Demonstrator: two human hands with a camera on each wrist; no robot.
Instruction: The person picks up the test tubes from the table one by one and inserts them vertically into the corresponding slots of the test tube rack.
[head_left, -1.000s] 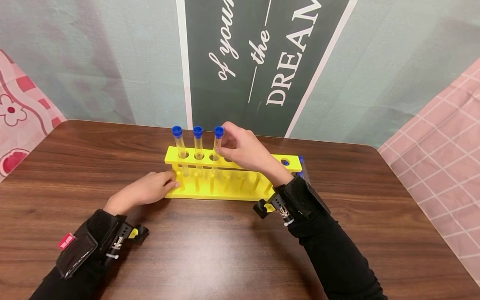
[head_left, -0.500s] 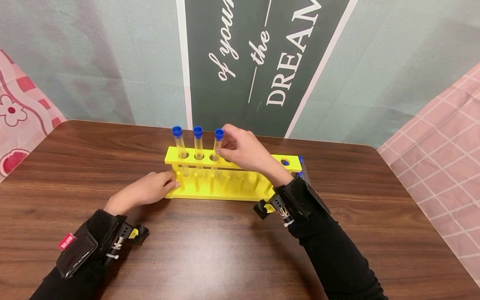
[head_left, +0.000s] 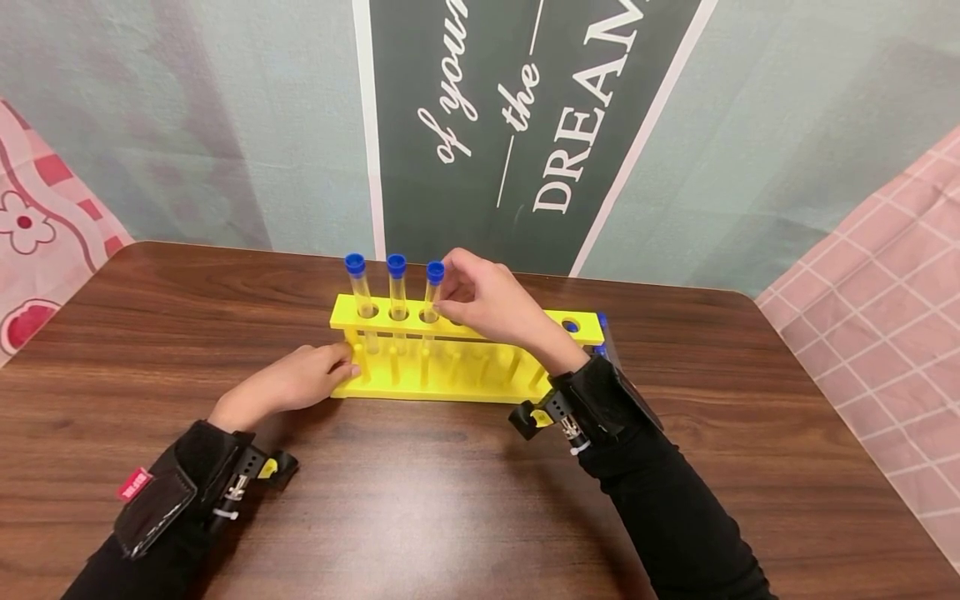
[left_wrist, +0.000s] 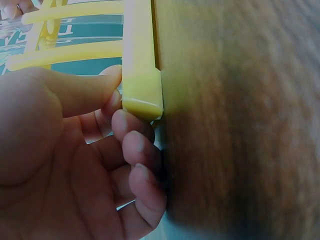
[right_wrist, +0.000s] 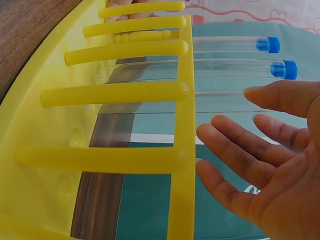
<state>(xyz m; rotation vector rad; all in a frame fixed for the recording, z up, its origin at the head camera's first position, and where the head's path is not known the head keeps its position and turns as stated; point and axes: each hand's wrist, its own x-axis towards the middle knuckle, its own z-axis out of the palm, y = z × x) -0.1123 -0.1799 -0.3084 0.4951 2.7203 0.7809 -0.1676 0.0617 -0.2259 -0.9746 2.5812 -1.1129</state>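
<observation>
A yellow test tube rack [head_left: 450,390] stands on the table, with a row of upright pegs along its base. Two clear test tubes with blue caps [head_left: 354,264] [head_left: 396,265] sit in its leftmost holes. In the third hole is another blue-capped test tube [head_left: 432,292], pinched between the thumb and index finger of my right hand [head_left: 491,296]. The right wrist view shows that hand's other fingers [right_wrist: 235,165] extended beside the top bar, the thumb hiding this tube's cap. My left hand [head_left: 303,379] grips the rack's left end [left_wrist: 142,92] between thumb and curled fingers.
Blue-ended items [head_left: 602,321] lie partly hidden behind the rack's right end. A brown wooden table [head_left: 390,500] lies under everything. Behind it hangs a printed cloth backdrop [head_left: 300,167], with pink patterned cloth [head_left: 892,358] at the right.
The third test tube has sunk slightly lower in its hole, its cap now below the other two. My right hand has moved very little; my left hand stays on the rack.
</observation>
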